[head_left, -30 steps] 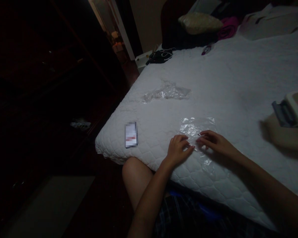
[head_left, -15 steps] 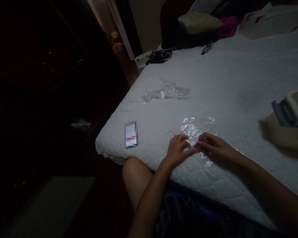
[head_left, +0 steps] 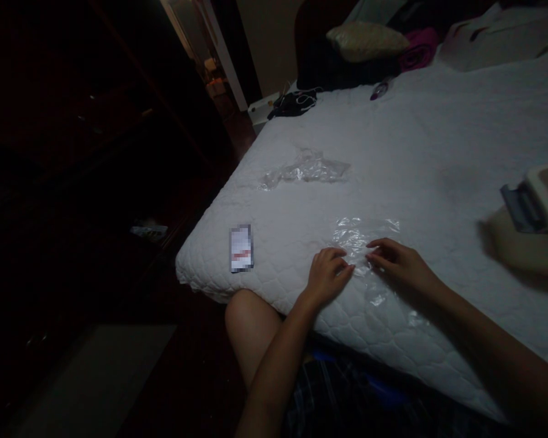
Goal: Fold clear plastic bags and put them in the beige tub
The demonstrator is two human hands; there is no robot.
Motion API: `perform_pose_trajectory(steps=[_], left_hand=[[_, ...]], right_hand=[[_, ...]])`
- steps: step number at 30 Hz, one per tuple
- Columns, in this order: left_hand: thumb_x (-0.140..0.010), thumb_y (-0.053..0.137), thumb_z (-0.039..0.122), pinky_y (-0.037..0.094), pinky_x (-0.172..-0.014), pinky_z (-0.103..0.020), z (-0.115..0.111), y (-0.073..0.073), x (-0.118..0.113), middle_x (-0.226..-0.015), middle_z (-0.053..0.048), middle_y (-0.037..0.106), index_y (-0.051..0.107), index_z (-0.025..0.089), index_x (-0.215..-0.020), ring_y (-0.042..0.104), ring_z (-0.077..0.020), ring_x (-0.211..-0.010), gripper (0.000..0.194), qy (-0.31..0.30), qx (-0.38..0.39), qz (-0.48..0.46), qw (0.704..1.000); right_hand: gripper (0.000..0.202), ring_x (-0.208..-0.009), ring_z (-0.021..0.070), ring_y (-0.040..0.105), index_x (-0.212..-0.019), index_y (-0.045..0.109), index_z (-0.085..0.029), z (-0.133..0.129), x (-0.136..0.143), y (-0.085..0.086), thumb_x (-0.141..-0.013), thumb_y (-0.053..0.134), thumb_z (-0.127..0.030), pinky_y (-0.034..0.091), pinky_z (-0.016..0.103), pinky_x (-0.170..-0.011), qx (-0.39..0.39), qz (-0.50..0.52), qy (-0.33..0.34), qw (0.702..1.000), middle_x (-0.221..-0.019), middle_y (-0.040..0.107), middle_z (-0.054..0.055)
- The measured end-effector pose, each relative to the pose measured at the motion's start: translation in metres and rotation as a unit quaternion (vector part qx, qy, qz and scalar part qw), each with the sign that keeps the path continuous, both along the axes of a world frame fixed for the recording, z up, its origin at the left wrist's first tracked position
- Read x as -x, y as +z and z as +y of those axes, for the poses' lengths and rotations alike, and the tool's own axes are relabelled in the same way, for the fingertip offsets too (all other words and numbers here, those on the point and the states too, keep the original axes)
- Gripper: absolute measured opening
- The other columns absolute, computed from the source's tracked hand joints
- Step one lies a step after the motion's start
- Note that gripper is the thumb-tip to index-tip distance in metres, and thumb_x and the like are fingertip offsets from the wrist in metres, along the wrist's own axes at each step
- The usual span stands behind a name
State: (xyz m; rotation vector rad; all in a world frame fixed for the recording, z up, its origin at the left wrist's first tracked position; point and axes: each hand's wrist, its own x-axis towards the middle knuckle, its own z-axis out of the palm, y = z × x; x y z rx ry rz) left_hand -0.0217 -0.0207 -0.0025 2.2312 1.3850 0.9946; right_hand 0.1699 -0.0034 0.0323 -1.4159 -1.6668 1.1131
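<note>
A clear plastic bag (head_left: 354,234) lies on the white quilted bed cover (head_left: 393,158), between and beyond my hands. My left hand (head_left: 329,274) is at the bag's left side, with bent fingers and the fingertips pinched near the plastic. Across a small gap, my right hand (head_left: 393,258) is over the bag's right part, its thumb and index finger close together at the film. The dim light hides how much plastic is between the fingers of each hand. A second crumpled clear bag (head_left: 305,169) lies farther back on the bed.
A phone-like item with a pixelated face (head_left: 241,248) lies near the bed's left corner. At the right stands a beige container (head_left: 516,243) with a dark latch. A pillow (head_left: 368,41), a magenta cloth (head_left: 419,48) and dark fabric are at the back.
My hands have moved apart from each other, the right one shifting slightly to the right. The plastic between them has shifted a little and spreads farther toward the lower right.
</note>
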Motion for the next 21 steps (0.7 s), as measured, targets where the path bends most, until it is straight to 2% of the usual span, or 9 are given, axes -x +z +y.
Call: perform_pose_trajectory(steps=[4,8,10,13,16,21], left_hand=[[-0.084,0.057,0.033,0.041,-0.088,-0.035,-0.001,0.0,-0.004,-0.103,-0.004,0.06,0.06,0.018,-0.074,0.051,-0.0183,-0.104,0.018,0.01,-0.02,0.019,1.0],[-0.083,0.058,0.036,0.042,-0.088,-0.036,-0.002,0.001,-0.008,-0.103,-0.005,0.06,0.059,0.018,-0.082,0.051,-0.0197,-0.104,0.018,0.017,-0.042,0.048,0.998],[-0.083,0.057,0.036,0.042,-0.088,-0.037,-0.002,0.001,-0.009,-0.103,-0.006,0.06,0.058,0.018,-0.09,0.051,-0.0204,-0.104,0.02,0.013,-0.052,0.06,0.997],[-0.083,0.057,0.036,0.043,-0.089,-0.038,-0.002,0.001,-0.008,-0.106,-0.006,0.059,0.057,0.019,-0.099,0.05,-0.0212,-0.107,0.024,0.011,-0.067,0.057,0.996],[-0.083,0.058,0.036,0.043,-0.092,-0.039,-0.003,0.001,-0.007,-0.11,-0.007,0.059,0.057,0.02,-0.101,0.049,-0.0217,-0.112,0.024,0.006,-0.082,0.041,0.996],[-0.087,0.053,0.028,0.042,-0.097,-0.041,-0.001,-0.004,-0.004,-0.113,-0.007,0.061,0.06,0.019,-0.1,0.048,-0.0206,-0.117,0.017,-0.005,-0.094,0.003,0.996]], right_hand=[[0.035,-0.064,0.0182,0.059,-0.101,0.055,-0.021,0.001,-0.001,-0.002,-0.077,0.06,-0.046,0.044,0.03,-0.057,-0.028,-0.031,-0.003,0.999,-0.075,0.063,0.004],[0.03,-0.06,0.0173,0.058,-0.095,0.051,-0.021,0.001,-0.002,-0.003,-0.077,0.059,-0.044,0.044,0.03,-0.056,-0.07,-0.123,-0.01,0.99,-0.072,0.061,0.002],[0.026,-0.06,0.0171,0.057,-0.089,0.052,-0.021,0.0,-0.003,-0.004,-0.079,0.057,-0.044,0.044,0.03,-0.056,-0.107,-0.173,-0.001,0.979,-0.073,0.06,0.003],[0.022,-0.07,0.0183,0.058,-0.085,0.058,-0.02,0.001,-0.005,-0.005,-0.084,0.051,-0.04,0.045,0.032,-0.062,-0.182,-0.229,0.038,0.956,-0.086,0.06,0.006],[0.024,-0.083,0.0207,0.058,-0.087,0.063,-0.02,0.002,-0.007,-0.01,-0.087,0.046,-0.037,0.046,0.033,-0.067,-0.232,-0.27,0.065,0.932,-0.097,0.059,0.008],[0.026,-0.088,0.0229,0.056,-0.09,0.067,-0.021,0.003,-0.01,-0.018,-0.088,0.046,-0.036,0.047,0.034,-0.069,-0.274,-0.306,0.079,0.908,-0.096,0.06,0.01]])
